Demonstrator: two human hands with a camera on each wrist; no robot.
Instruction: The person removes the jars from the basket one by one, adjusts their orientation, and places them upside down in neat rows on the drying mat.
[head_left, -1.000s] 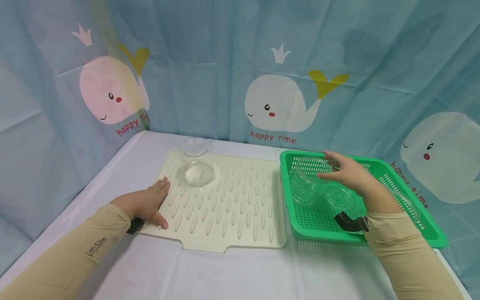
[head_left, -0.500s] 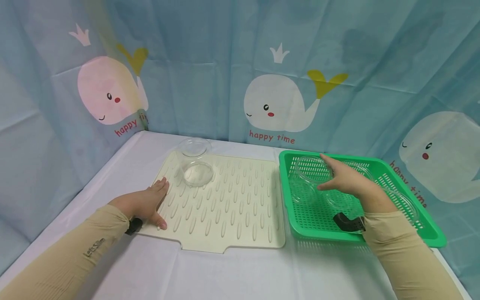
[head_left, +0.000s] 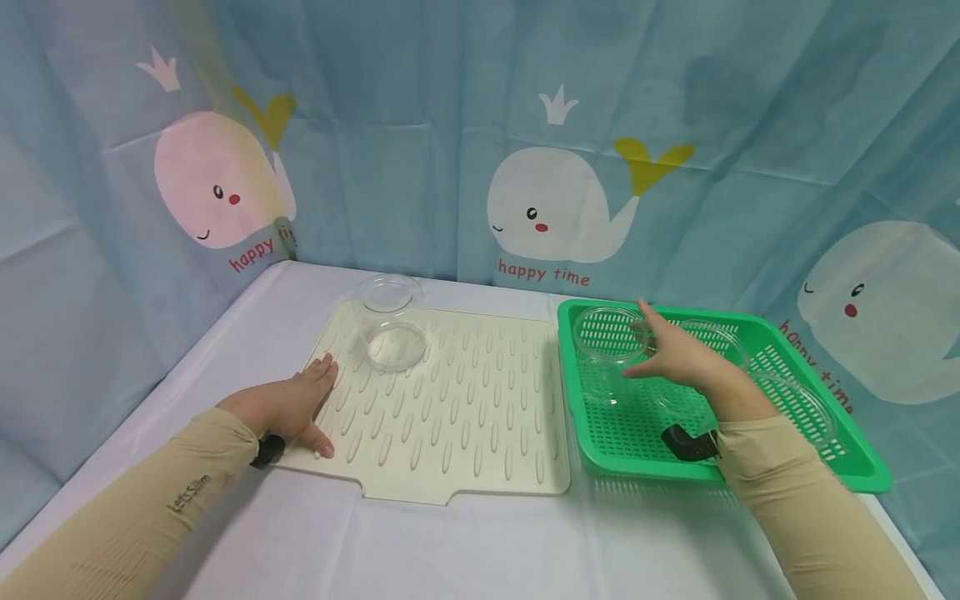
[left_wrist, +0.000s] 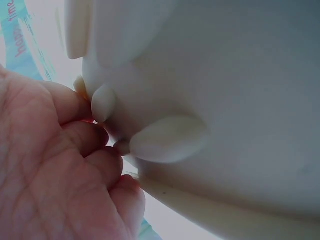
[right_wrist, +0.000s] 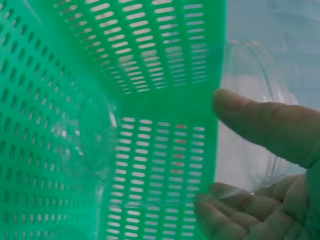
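Observation:
A cream drying mat (head_left: pixel 450 400) with raised oval ridges lies on the table. My left hand (head_left: pixel 288 404) rests at its left edge, fingers extended and thumb spread; the left wrist view has the fingertips touching near the ridges (left_wrist: pixel 170 139). A clear plastic cup (head_left: pixel 391 321) stands on the mat's far left part. Over the green basket (head_left: pixel 615 471), my right hand (head_left: pixel 678 358) holds another clear plastic cup (head_left: pixel 600 354) between thumb and fingers near its rim. In the right wrist view, the thumb (right_wrist: pixel 260 117) lies on one side of this cup, the fingers on the other.
More clear plastic containers, including one at the basket's right (head_left: pixel 802 404), are in the basket, partly hidden by my right hand and arm. The basket stands close to the mat's right edge. A blue curtain (head_left: pixel 390 167) with printed whales hangs behind the table.
My right hand has shifted slightly left and come around the cup in the basket. That cup's rim has moved left and the cup looks more upright. The left hand has stayed put.

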